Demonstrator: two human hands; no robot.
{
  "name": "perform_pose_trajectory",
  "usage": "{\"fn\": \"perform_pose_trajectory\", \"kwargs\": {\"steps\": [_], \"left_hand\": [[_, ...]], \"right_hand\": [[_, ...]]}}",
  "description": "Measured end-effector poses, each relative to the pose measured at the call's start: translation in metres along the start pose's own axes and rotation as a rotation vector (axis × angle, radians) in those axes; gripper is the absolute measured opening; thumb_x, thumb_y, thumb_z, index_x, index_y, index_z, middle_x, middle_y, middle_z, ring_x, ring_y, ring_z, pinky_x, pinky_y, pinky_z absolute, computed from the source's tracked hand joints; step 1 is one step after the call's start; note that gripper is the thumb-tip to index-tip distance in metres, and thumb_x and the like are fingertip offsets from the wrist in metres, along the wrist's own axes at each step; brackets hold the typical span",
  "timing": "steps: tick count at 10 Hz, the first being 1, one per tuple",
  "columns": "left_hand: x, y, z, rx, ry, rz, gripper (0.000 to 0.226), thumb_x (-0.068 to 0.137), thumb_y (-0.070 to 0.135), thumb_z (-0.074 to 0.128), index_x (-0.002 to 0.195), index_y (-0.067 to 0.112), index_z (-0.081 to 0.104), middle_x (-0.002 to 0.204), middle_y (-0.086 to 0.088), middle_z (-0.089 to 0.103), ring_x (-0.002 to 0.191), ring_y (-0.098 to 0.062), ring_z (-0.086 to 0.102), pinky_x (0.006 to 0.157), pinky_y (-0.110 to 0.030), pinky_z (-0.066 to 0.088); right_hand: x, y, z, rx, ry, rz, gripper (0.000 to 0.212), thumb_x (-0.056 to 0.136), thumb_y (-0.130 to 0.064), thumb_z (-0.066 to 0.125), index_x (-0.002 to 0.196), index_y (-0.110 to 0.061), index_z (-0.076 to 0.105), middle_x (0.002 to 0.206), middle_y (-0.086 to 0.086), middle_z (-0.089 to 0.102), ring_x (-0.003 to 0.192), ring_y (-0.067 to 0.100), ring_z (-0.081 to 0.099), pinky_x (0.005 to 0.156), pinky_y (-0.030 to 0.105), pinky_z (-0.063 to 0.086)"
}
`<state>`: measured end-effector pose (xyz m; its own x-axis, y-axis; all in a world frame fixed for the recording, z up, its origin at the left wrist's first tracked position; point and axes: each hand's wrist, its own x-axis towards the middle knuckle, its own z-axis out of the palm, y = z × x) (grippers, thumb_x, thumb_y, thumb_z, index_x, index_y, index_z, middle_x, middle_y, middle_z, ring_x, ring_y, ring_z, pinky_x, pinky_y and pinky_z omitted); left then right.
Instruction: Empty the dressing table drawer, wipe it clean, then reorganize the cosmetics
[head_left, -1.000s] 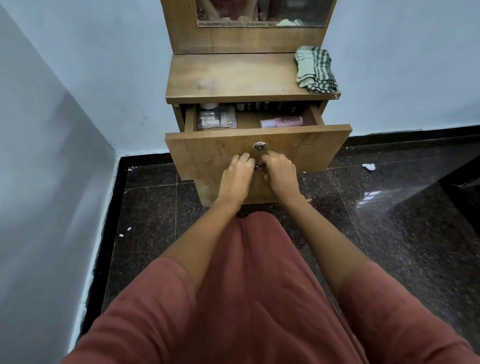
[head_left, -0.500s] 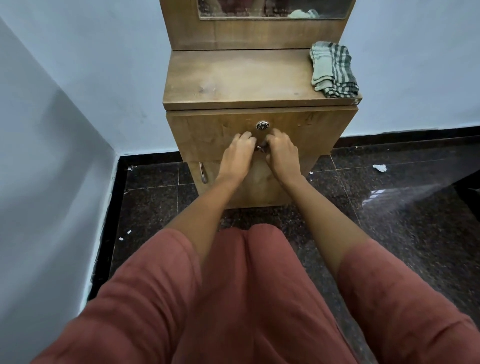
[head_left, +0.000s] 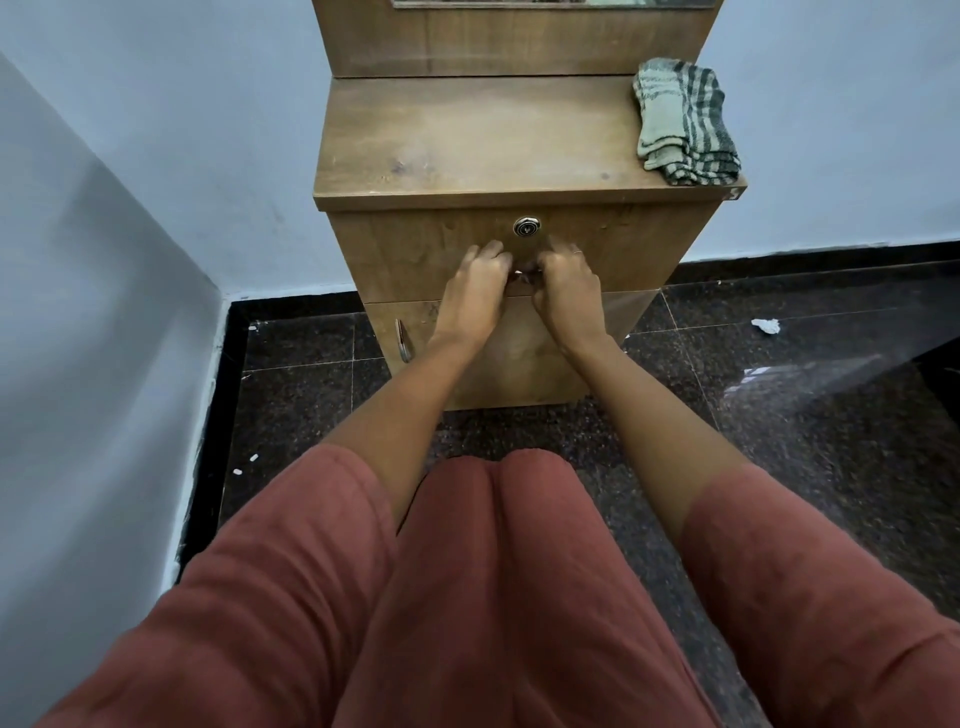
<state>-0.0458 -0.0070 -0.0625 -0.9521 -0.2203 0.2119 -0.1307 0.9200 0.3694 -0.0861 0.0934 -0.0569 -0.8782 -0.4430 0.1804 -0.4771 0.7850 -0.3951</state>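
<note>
drawer (head_left: 415, 249) closed, contents hidden | left grip (head_left: 475, 293), right grip (head_left: 569, 293) both curled round handle (head_left: 521, 275), mostly covered

The left hand (head_left: 479, 291) and right hand (head_left: 567, 291) curl side by side round the handle (head_left: 521, 275) of the closed drawer (head_left: 415, 249), its lock (head_left: 527, 227) just above the fingertips.

Drawer (head_left: 415, 249) sits flush in the table front, with no gap into it. Left hand (head_left: 475, 293) and right hand (head_left: 567, 291) together cover the handle (head_left: 521, 275). Tabletop (head_left: 467, 145): open wood from its left edge to the folded cloth (head_left: 683, 124) on its right edge. Wall (head_left: 104, 312) close on the left; floor (head_left: 805, 415) wide on the right.
</note>
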Motion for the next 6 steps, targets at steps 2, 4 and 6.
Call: {"fn": "perform_pose_trajectory", "kwargs": {"steps": [2,4,6], "left_hand": [[-0.005,0.004,0.003,-0.053,0.010,-0.021,0.022,0.088,-0.006,0.043,0.102,-0.001,0.059,0.120,-0.015,0.053,0.112,-0.031,0.049,0.083,-0.040,0.045],[-0.029,0.009,-0.005,-0.015,-0.107,-0.028,0.048,0.094,0.000,0.036,0.140,0.010,0.034,0.151,-0.006,0.030,0.138,-0.025,0.030,0.114,-0.033,0.027],[-0.056,0.011,-0.021,0.162,-0.122,-0.049,0.047,0.102,0.015,0.020,0.146,0.005,0.008,0.157,-0.010,0.005,0.146,-0.020,0.006,0.119,-0.031,0.004]], "right_hand": [[-0.009,-0.006,0.002,-0.015,0.033,-0.025,0.022,0.089,0.003,0.041,0.101,0.003,0.059,0.121,0.018,0.051,0.118,0.036,0.043,0.079,0.047,0.049],[-0.023,-0.002,0.009,-0.053,-0.058,-0.084,0.039,0.091,0.000,0.038,0.129,-0.002,0.047,0.137,0.014,0.046,0.131,0.027,0.040,0.095,0.040,0.045],[-0.029,-0.010,-0.010,-0.238,-0.201,-0.176,0.045,0.100,-0.022,0.027,0.140,-0.001,0.030,0.151,0.014,0.028,0.142,0.024,0.021,0.116,0.036,0.016]]}}
